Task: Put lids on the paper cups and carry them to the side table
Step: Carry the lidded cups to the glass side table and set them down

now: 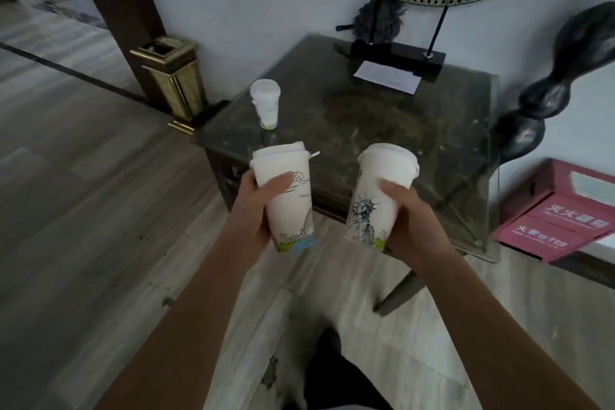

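Two lidded paper cups in my hands, held just short of the glass-topped bench.

My left hand [256, 210] is wrapped round a tall, tapered paper cup with a line-drawn bridge [291, 200], its white plastic lid [278, 153] pressed on, a small tab sticking out at the rim. My right hand [404, 220] grips a matching paper cup printed with a statue [372, 206], tilted a little, capped with a smooth domed lid [391, 156]. Both hang in the air over the pale floor, near the bench's [382, 116] front edge. A third lidded cup [266, 103] stands upright on the bench's left corner, on dark, mottled, glossy glass. Further back lie a white paper sheet [387, 76] and a black stand [399, 55]; a brass bin [173, 80] sits beside the bench.
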Motion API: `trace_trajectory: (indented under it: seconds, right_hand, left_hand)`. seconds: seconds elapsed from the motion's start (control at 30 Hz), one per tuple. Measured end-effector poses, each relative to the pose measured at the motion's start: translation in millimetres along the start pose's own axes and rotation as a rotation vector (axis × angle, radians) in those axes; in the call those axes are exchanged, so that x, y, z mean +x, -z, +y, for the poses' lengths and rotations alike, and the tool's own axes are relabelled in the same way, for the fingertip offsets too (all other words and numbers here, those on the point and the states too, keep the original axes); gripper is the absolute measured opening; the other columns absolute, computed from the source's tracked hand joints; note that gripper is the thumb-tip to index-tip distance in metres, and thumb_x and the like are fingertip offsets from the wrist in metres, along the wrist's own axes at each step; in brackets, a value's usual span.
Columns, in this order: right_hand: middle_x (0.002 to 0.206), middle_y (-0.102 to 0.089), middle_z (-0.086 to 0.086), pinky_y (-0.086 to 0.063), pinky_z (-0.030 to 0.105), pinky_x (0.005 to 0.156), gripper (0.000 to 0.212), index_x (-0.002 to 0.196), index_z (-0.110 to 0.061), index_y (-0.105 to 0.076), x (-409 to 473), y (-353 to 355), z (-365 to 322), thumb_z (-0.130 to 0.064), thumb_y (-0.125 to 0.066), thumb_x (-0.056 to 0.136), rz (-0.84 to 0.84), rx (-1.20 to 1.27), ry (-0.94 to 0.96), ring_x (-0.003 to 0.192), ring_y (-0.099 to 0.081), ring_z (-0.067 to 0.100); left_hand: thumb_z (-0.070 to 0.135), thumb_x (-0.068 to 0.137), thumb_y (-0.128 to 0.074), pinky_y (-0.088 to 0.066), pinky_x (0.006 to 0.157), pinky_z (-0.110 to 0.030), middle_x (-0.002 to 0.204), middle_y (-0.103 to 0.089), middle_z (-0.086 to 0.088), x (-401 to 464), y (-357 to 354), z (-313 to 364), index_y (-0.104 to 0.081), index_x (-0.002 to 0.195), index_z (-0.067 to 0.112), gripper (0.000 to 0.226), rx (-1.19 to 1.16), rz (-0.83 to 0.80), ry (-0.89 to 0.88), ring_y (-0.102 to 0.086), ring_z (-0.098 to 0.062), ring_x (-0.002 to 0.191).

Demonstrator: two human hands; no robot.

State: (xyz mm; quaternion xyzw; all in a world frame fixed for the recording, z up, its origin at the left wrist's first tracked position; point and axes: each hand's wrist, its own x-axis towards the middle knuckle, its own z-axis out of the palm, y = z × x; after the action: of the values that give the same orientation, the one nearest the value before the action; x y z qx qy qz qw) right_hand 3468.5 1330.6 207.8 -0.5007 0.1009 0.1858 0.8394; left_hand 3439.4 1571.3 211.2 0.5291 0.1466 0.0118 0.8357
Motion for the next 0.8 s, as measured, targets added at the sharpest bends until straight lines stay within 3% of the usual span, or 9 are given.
trace_trajectory:
  seconds: [0.1, 0.2, 0.3, 0.43, 0.53, 0.6, 0.7, 0.73, 0.8]
  right_hand:
    - [0.127, -0.071, 0.02, -0.052, 0.063, 0.104, 0.048, 0.126, -0.016, -0.065, 56.2, -3.3, -0.1, -0.022, -0.074, 0.079, -0.003, -0.026, -0.02, 0.125, -0.065, 0.042]
    - [0.115, -0.077, 0.015, -0.057, 0.06, 0.098, 0.047, 0.122, -0.015, -0.067, 119.7, -3.1, -3.8, -0.023, -0.076, 0.077, 0.033, -0.072, -0.042, 0.119, -0.069, 0.041]
    - [0.115, -0.077, 0.014, -0.057, 0.06, 0.096, 0.05, 0.122, -0.015, -0.066, 179.3, -1.2, -4.5, -0.013, -0.085, 0.075, 0.044, -0.14, -0.063, 0.115, -0.071, 0.038]
    - [0.121, -0.076, 0.012, -0.056, 0.056, 0.101, 0.062, 0.132, -0.011, -0.062, 247.5, 4.5, -5.9, -0.007, -0.086, 0.075, 0.122, -0.159, -0.052, 0.117, -0.071, 0.034]
    - [0.122, -0.076, 0.008, -0.058, 0.052, 0.101, 0.064, 0.134, -0.014, -0.061, 280.7, 7.3, -8.1, -0.002, -0.086, 0.076, 0.176, -0.252, -0.004, 0.115, -0.072, 0.027]
    - [0.124, -0.074, 0.003, -0.061, 0.043, 0.097, 0.069, 0.137, -0.02, -0.058, 300.3, 5.5, -10.7, -0.003, -0.087, 0.077, 0.24, -0.358, 0.043, 0.116, -0.071, 0.021]
    - [0.132, -0.066, -0.005, -0.058, 0.037, 0.1, 0.091, 0.144, -0.028, -0.048, 325.8, -4.2, -8.8, -0.018, -0.096, 0.067, 0.343, -0.519, 0.127, 0.122, -0.065, 0.013]
    - [0.133, -0.063, -0.005, -0.057, 0.036, 0.1, 0.096, 0.145, -0.028, -0.044, 332.2, -8.9, -5.2, -0.021, -0.097, 0.065, 0.379, -0.56, 0.15, 0.123, -0.063, 0.012]
    - [0.13, -0.062, -0.007, -0.057, 0.027, 0.097, 0.096, 0.144, -0.025, -0.042, 343.2, -20.0, 3.5, -0.019, -0.097, 0.066, 0.44, -0.605, 0.195, 0.12, -0.063, 0.011]
  left_hand:
    - [0.016, 0.082, -0.075, -0.062, 0.068, -0.035, 0.095, -0.078, -0.009, 57.8, -1.1, -0.7, -0.069, 0.12, 0.01, 0.039, 0.033, 0.001, 0.043, -0.075, -0.021, 0.083]
    - [0.013, 0.087, -0.076, -0.063, 0.068, -0.038, 0.096, -0.079, -0.011, 121.1, -0.9, -2.5, -0.07, 0.118, 0.008, 0.032, 0.083, 0.055, 0.07, -0.076, -0.024, 0.083]
    - [0.005, 0.088, -0.074, -0.065, 0.075, -0.042, 0.102, -0.08, -0.011, 181.7, -1.3, -10.4, -0.071, 0.116, 0.01, 0.028, 0.2, 0.093, 0.12, -0.077, -0.027, 0.089]
    - [-0.001, 0.079, -0.082, -0.064, 0.079, -0.044, 0.11, -0.079, -0.005, 258.3, 0.6, -25.5, -0.067, 0.125, 0.015, 0.051, 0.332, 0.084, 0.118, -0.075, -0.03, 0.105]
    - [0.008, 0.059, -0.09, -0.058, 0.099, -0.051, 0.132, -0.068, -0.012, 298.5, -2.4, -31.5, -0.054, 0.14, 0.013, 0.089, 0.449, 0.05, 0.044, -0.065, -0.03, 0.123]
    - [0.014, 0.052, -0.09, -0.054, 0.105, -0.041, 0.14, -0.058, -0.01, 322.2, -6.0, -34.1, -0.039, 0.147, 0.011, 0.108, 0.507, 0.025, 0.035, -0.059, -0.023, 0.128]
    - [0.0, 0.06, -0.092, -0.048, 0.092, -0.009, 0.13, -0.051, 0.011, 360.1, -3.7, -40.6, -0.031, 0.141, 0.017, 0.103, 0.58, -0.035, 0.001, -0.054, 0.012, 0.116]
    - [-0.005, 0.064, -0.092, -0.044, 0.092, -0.003, 0.129, -0.048, 0.014, 370.9, -0.9, -42.1, -0.029, 0.14, 0.02, 0.102, 0.622, -0.049, -0.02, -0.051, 0.016, 0.115]
    - [-0.004, 0.071, -0.09, -0.041, 0.102, -0.004, 0.135, -0.046, 0.009, 390.7, 7.4, -45.6, -0.028, 0.144, 0.019, 0.099, 0.672, -0.064, -0.075, -0.048, 0.007, 0.124]
